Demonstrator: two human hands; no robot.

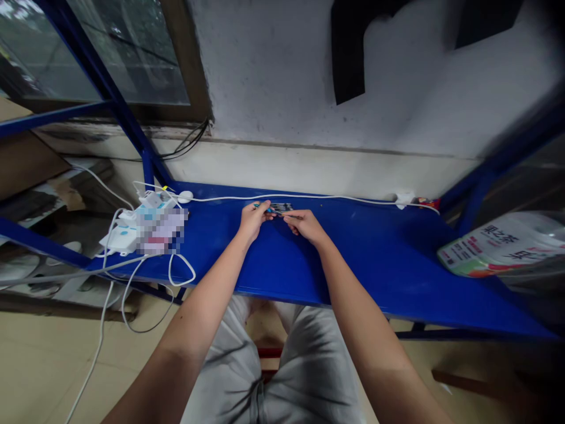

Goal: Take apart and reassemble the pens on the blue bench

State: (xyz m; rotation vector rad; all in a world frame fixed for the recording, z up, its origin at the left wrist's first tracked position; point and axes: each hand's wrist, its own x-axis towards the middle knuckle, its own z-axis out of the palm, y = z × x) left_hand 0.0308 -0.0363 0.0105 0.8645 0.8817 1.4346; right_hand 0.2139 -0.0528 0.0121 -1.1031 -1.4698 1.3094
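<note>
Close together over the middle of the blue shelf point(366, 247), both my hands have their fingers closed. My left hand point(252, 221) pinches a slim, pen-like thing with a blue part point(257, 206) showing by the thumb. Just to the right, my right hand point(305, 225) pinches the other end of a thin piece that spans the small gap between the hands. Its exact kind is too small to tell. Right behind the fingertips lies a row of several short, dark and silver slim sticks point(282, 206), partly covered by my hands.
White power strips point(126, 235) and tangled white cables crowd the shelf's left end. One white cable point(309, 196) runs along the back by the wall. A large printed plastic bottle point(494, 244) lies at the right. Blue frame posts point(148, 168) rise at the sides.
</note>
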